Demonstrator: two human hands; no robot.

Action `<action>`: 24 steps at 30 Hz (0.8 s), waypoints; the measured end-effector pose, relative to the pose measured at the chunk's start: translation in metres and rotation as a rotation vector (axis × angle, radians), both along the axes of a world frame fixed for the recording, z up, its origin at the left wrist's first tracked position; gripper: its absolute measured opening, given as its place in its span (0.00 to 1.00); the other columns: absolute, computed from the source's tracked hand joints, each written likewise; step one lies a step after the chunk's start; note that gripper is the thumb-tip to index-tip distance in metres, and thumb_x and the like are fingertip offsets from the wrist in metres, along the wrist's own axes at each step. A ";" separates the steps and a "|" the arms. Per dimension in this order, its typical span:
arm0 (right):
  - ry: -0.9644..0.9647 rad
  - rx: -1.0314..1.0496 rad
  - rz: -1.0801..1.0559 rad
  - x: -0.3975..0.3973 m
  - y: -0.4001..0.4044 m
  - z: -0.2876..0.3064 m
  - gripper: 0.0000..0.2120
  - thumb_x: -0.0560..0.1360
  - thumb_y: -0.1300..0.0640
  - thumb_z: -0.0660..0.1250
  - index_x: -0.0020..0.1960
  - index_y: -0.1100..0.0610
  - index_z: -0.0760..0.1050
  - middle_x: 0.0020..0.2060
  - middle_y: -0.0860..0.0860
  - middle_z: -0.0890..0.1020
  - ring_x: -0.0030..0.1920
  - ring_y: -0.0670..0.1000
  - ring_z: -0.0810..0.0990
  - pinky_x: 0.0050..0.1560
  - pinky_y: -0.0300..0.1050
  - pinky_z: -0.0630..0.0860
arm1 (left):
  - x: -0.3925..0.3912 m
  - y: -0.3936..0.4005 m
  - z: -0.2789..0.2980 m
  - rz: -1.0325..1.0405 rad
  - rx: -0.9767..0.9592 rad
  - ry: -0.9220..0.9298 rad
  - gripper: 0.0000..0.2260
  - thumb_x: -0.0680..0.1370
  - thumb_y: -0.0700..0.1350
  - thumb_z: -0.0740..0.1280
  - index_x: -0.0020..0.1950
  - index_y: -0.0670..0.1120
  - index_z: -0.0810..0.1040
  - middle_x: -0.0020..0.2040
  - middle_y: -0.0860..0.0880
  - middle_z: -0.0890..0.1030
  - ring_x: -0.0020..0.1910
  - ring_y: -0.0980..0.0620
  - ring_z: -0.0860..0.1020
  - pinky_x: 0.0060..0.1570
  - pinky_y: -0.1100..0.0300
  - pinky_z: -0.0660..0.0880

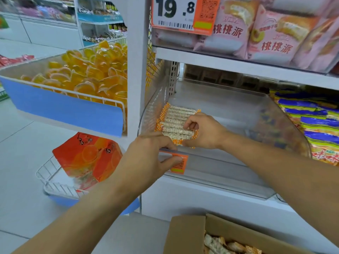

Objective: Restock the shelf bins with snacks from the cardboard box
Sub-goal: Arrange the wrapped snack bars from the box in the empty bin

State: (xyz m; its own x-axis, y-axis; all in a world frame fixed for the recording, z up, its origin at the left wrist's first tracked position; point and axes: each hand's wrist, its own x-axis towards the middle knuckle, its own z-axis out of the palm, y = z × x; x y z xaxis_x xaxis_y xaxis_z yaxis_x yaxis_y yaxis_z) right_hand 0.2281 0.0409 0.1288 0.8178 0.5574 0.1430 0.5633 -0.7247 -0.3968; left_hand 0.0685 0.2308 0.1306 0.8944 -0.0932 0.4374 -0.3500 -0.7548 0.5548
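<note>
One row of snack bars [176, 121] lies in the clear bin [286, 125], which is otherwise mostly bare. The right hand [203, 132] pinches that row; the left hand [152, 154] grips the bin's front edge. The cardboard box [187, 233] holds more.

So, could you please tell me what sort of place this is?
Most likely a snack shop: a price tag hangs on the shelf, clear bins hold packets, and pink cake bags sit above.

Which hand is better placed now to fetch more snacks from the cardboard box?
Probably the left hand: it only holds the bin's front edge. The right hand is busy on the snack packets.
</note>
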 end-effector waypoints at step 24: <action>-0.049 0.006 -0.018 -0.009 0.003 0.000 0.16 0.65 0.48 0.82 0.47 0.52 0.82 0.49 0.49 0.74 0.53 0.47 0.71 0.55 0.38 0.67 | -0.001 -0.004 -0.001 0.007 -0.003 -0.006 0.08 0.73 0.54 0.76 0.48 0.53 0.84 0.44 0.58 0.81 0.47 0.59 0.76 0.47 0.66 0.73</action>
